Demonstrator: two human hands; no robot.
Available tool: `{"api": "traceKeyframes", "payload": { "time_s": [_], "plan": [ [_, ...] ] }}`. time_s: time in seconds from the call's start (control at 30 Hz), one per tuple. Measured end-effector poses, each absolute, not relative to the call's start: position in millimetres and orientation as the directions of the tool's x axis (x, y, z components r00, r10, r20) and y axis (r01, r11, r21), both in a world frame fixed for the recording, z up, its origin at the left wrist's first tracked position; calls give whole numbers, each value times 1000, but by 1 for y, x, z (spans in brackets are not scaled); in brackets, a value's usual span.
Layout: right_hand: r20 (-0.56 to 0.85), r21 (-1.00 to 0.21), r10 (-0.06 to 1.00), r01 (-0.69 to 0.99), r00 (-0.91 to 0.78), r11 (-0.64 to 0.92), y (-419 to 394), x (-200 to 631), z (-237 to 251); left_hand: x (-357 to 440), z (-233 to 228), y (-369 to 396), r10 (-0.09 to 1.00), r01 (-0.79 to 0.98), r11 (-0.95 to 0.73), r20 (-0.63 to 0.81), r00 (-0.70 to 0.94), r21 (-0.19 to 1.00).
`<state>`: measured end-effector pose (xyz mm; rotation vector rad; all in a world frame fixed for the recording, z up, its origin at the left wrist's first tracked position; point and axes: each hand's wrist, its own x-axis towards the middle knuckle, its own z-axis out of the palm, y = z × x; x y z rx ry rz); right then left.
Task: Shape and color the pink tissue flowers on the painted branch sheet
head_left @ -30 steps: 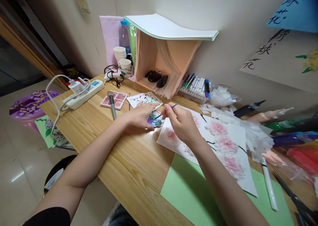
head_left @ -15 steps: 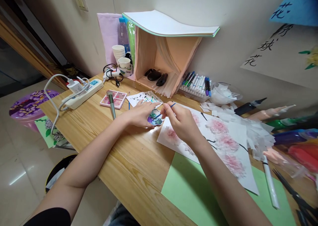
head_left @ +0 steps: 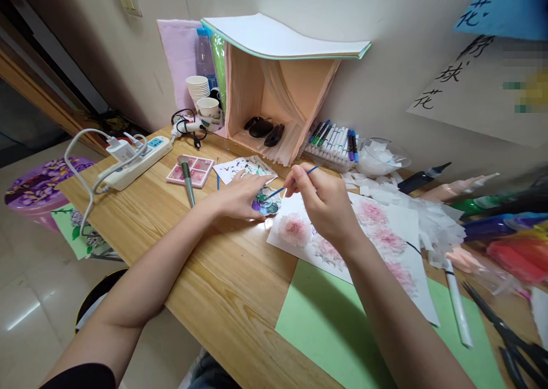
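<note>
My right hand (head_left: 326, 205) pinches a thin blue-handled brush (head_left: 295, 182), its tip down in a small round paint palette (head_left: 266, 201) with purple and green paint. My left hand (head_left: 240, 197) lies flat on the wooden desk (head_left: 222, 286), fingers resting against the palette's left edge. Under my right wrist lies a white sheet painted with pink flowers (head_left: 355, 235) and dark branches. A smaller white paper with brush marks (head_left: 240, 167) sits just beyond my left hand.
A pink blush palette with a grey brush (head_left: 190, 170), a power strip (head_left: 135, 161), paper cups (head_left: 201, 92), a pink open box (head_left: 278, 104), a marker set (head_left: 334, 144), torn tissue (head_left: 423, 218), scissors (head_left: 509, 335), a green sheet (head_left: 334, 326) at the front.
My right hand has lifted slightly toward the right, uncovering the nearest pink flower; the brush now slants longer into the palette. The view shifted a little left. My left hand stays put.
</note>
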<state>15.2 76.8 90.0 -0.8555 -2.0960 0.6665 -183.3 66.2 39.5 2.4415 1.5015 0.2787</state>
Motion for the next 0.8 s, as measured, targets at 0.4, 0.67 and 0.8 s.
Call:
{"api": "traceKeyframes", "payload": {
  "time_s": [0.4,0.67,0.8],
  "plan": [
    [653,-621,751,499,-99,605,74,108,131,-175,38,65,908,885,-407,-6,419,227],
    [564,-633,795,502,-222,589,78,116,115,-129,46,47,700,714,-671,489,521,200],
    [510,-594,784,515,-353,618,79,108,109,-94,28,17,439,470,-878,552,709,95]
  ]
}}
